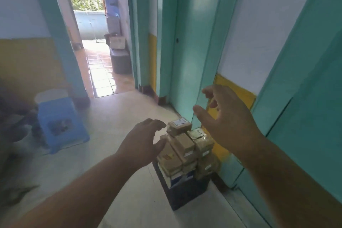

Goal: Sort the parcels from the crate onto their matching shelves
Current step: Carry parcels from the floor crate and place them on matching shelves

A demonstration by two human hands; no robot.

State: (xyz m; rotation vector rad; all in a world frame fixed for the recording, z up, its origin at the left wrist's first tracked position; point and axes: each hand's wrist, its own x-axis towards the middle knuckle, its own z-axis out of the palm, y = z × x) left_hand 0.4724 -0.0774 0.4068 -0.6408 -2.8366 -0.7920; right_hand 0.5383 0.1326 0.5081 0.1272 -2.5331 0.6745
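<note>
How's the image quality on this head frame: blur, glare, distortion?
Head view: the left side is smeared, the blue stool soft; the tiled corridor floor is blown out by daylight; wide-angle bending curves the teal door frames; the parcels in the crate stay fairly sharp, and both hands slightly soft.

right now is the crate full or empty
Full: brown parcels are heaped well above the dark crate's rim. Both hands hover open, holding nothing.

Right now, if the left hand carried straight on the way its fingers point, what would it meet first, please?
Most likely the top parcel on the heap in the crate: the left hand is open, fingers aimed at it. Depth is unclear, so it may pass just above.
</note>
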